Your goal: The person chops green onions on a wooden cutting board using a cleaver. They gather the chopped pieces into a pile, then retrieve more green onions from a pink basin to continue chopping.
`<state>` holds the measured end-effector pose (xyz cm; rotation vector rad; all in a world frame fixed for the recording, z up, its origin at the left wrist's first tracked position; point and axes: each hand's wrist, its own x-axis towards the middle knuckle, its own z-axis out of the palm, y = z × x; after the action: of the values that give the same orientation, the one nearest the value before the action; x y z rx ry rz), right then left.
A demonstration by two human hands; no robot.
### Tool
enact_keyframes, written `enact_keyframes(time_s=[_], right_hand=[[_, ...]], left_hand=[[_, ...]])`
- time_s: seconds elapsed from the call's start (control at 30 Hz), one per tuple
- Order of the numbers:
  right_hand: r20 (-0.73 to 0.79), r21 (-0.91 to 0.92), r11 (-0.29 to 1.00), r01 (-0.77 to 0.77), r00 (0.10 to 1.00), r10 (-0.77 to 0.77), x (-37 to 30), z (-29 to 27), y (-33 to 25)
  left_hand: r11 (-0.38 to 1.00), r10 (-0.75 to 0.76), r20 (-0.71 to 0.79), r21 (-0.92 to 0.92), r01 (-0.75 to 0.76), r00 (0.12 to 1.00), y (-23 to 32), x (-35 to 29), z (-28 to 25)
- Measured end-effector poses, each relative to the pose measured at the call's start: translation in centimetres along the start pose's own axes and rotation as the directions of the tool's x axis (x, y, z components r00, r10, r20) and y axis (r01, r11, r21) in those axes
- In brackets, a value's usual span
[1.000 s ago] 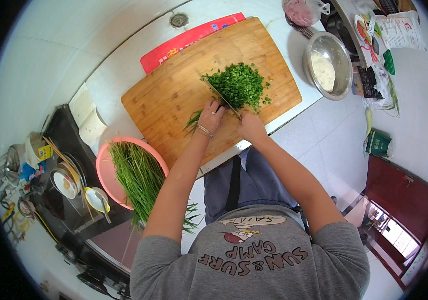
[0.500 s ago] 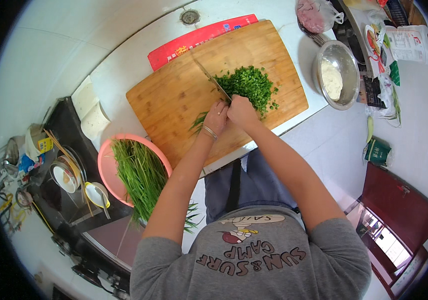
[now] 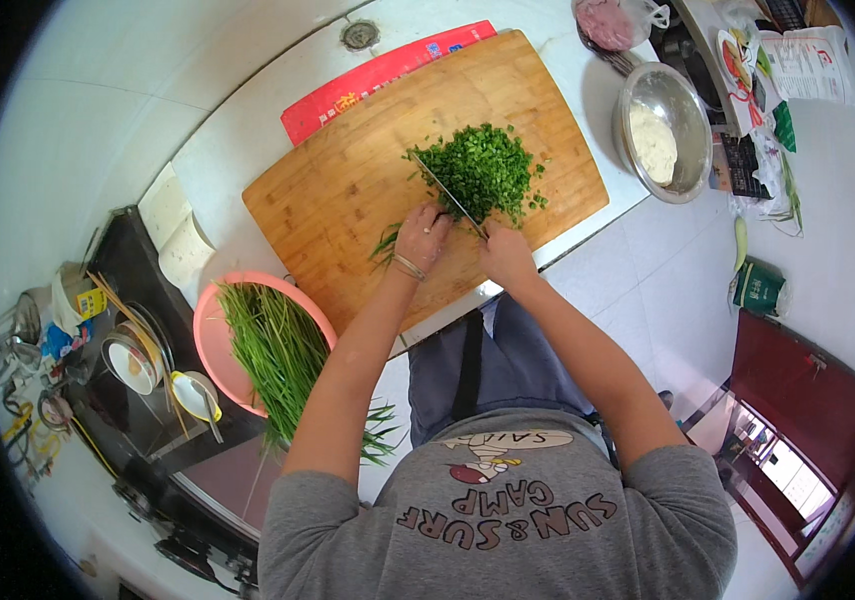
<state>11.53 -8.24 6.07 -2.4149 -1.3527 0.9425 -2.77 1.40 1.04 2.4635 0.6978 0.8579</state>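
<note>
My right hand [image 3: 508,254] is closed round the handle of a kitchen knife [image 3: 445,190], near the front edge of the wooden cutting board [image 3: 338,190]. The blade slants away to the far left, along the left side of a heap of chopped green chives [image 3: 488,165]. My left hand [image 3: 424,238] rests on the board just left of the blade, fingers curled over a small bunch of chives [image 3: 386,243]. Leaf ends stick out on its left side; the part under the fingers is hidden.
At the left stands a pink basin [image 3: 210,345] with long uncut chives [image 3: 283,360] hanging over its rim. A metal bowl [image 3: 693,115] of pale dough [image 3: 653,145] is at the right. Behind the board lies a red box [image 3: 388,75]; bowls [image 3: 131,365] stand at far left.
The knife and my right hand have moved right and closer to me, opening a gap from my left hand. The blade has come nearer along the heap.
</note>
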Motion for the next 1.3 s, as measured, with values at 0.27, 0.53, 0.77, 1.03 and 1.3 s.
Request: enact_keyframes(time_s=[0.27,0.53,0.77,1.03,1.3], right_hand=[[0.186,-0.038,0.990,-0.132,0.973,0.137,0.3,-1.5,-2.5],[0.248,-0.103,0.995,0.008,0.969,0.018,2.9,-0.2,-2.5],[0.018,0.084,0.996,-0.027,1.000,0.026,4.3,0.2,-4.3],[-0.075,0.184,0.983,-0.024,0.996,0.038,0.3,-1.6,-0.1],[-0.112,0.179,0.983,-0.036,0.992,0.056,-1.2,-1.8,0.0]], left_hand=[[0.996,0.022,0.007,0.085,-0.023,1.000,-0.3,-0.3,0.1],[0.998,-0.007,0.050,0.056,0.004,0.999,-0.5,-0.6,0.5],[0.999,0.011,0.061,0.042,-0.014,0.998,-0.8,-0.3,-0.2],[0.996,0.030,-0.064,0.082,-0.025,0.997,-1.7,2.1,-1.4],[0.992,-0.121,-0.178,0.008,0.125,0.977,-1.5,1.7,0.1]])
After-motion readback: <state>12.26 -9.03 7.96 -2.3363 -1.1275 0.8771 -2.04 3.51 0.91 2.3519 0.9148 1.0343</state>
